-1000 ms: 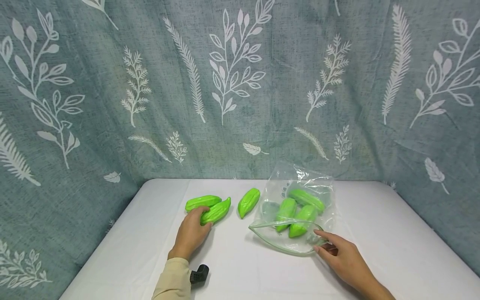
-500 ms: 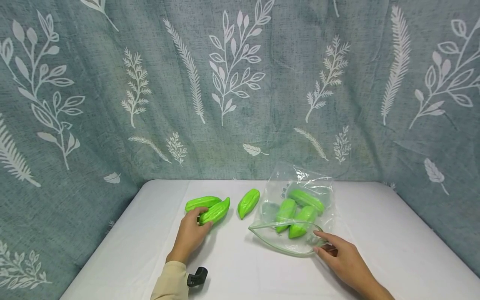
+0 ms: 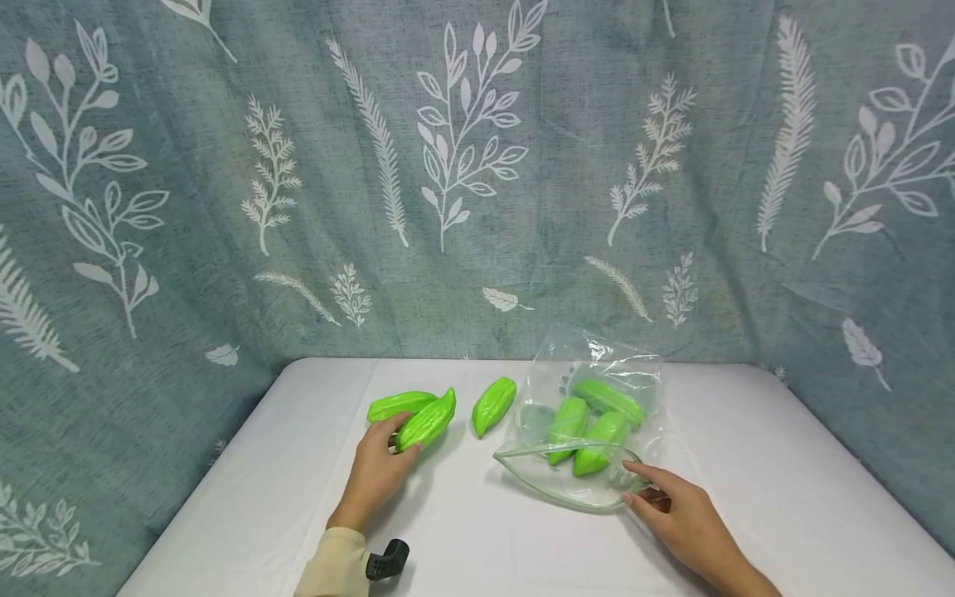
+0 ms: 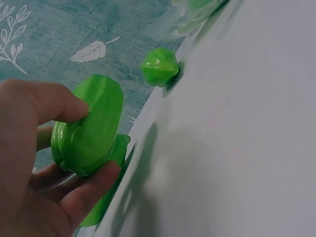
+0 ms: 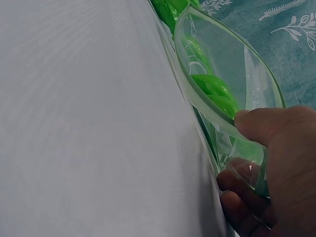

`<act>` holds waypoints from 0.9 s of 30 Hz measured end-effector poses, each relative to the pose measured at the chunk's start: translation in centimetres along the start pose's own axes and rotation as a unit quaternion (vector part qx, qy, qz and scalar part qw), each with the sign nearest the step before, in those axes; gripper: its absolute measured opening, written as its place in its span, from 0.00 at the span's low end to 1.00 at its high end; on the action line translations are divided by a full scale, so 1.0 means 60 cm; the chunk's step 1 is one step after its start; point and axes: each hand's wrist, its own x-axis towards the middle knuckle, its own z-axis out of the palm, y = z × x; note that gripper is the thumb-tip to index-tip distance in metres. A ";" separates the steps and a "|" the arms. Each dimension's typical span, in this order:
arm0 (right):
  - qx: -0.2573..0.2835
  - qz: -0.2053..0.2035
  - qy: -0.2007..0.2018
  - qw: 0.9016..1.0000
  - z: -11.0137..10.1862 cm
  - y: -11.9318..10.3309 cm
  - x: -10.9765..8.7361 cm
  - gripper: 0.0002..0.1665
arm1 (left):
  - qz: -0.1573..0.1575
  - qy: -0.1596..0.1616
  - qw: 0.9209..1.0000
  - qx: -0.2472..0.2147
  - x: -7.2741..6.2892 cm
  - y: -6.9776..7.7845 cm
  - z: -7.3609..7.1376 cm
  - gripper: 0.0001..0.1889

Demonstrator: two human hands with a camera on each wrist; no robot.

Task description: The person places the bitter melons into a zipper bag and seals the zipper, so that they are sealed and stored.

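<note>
My left hand (image 3: 376,477) grips a bright green, ridged bitter melon (image 3: 429,421), its pointed end tilted up and away. In the left wrist view the held bitter melon (image 4: 91,128) sits between thumb and fingers, raised off the table. Another bitter melon (image 3: 395,405) lies just behind it, and one more bitter melon (image 3: 493,406) lies to the right. My right hand (image 3: 682,514) pinches the rim of a clear zip bag (image 3: 535,489) and keeps its mouth parted. Inside the bag rest 3 bitter melons (image 3: 569,419). The right wrist view shows thumb and fingers at the bag's edge (image 5: 217,111).
A white cloth (image 3: 477,555) covers the table. Behind it hangs a grey-green curtain (image 3: 462,290) with white leaf prints, close to the table's far edge. A small black device (image 3: 388,560) sticks out from the left sleeve (image 3: 336,564).
My left hand has drawn slightly back towards me, and the bitter melon in it has tipped more upright. The right hand and the bag have stayed nearly still.
</note>
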 end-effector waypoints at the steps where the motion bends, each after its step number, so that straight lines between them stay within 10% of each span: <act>1: -0.001 0.001 0.000 1.000 0.000 0.000 0.000 0.28 | -0.004 -0.003 1.000 0.000 0.000 0.000 0.001 0.28; 27: 0.007 -0.009 0.001 1.000 0.000 0.005 -0.001 0.27 | -0.002 -0.057 0.998 -0.023 -0.006 0.010 0.010 0.29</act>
